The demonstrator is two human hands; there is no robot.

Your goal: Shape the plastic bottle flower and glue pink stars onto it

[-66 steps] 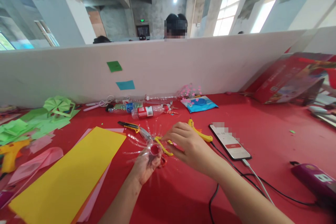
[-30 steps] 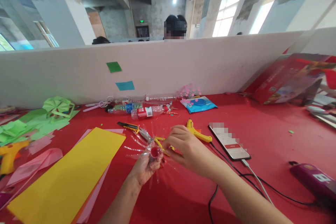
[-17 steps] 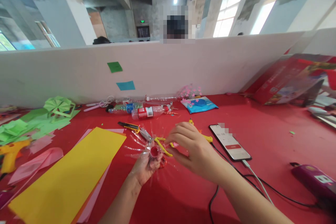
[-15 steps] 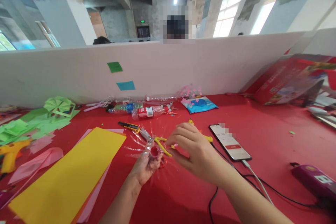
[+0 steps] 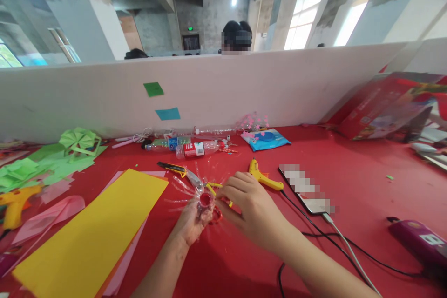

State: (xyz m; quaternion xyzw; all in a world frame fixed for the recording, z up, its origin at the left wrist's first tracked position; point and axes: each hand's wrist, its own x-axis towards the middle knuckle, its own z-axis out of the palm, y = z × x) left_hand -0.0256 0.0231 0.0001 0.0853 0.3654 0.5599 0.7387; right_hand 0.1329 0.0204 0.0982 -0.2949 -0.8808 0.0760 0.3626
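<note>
My left hand (image 5: 191,224) is closed round the neck of a cut clear plastic bottle top (image 5: 188,191) with a red cap (image 5: 206,199); its thin strips fan outward. My right hand (image 5: 247,208) is beside it, fingers pinched at a strip just right of the cap. Yellow-handled scissors (image 5: 213,189) lie on the red table right behind the bottle piece, partly hidden by my fingers. A yellow glue gun (image 5: 262,176) lies just beyond my right hand.
Yellow paper sheet (image 5: 87,230) lies at left, green paper pieces (image 5: 52,160) further left. A utility knife (image 5: 172,166), plastic bottles (image 5: 195,149) and a blue packet (image 5: 267,138) sit near the white partition (image 5: 244,88). A phone (image 5: 307,191) with cable lies right; a purple device (image 5: 417,237) far right.
My right hand has dropped lower and closer to the red cap, uncovering the glue gun behind it. The left hand keeps the bottle piece nearly still.
</note>
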